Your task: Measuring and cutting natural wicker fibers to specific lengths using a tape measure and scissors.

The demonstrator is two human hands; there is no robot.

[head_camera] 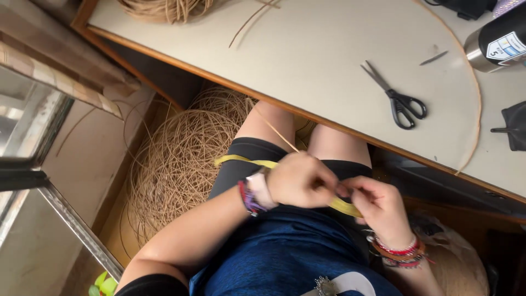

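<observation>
Nearest, over lap in blue shorts: left hand curled shut, right hand w/ fingers pinched closed, both on flat yellow strip of pliable band, running left across thigh. Thin tan cane strand rose from left fist toward desk. Judged light, soft, bendy, prob. slick; best gripped close to working point, near both thumbs. Beyond, on floor: round coil of tan rattan. Farther, on pale desk: black-handled scissors.
</observation>
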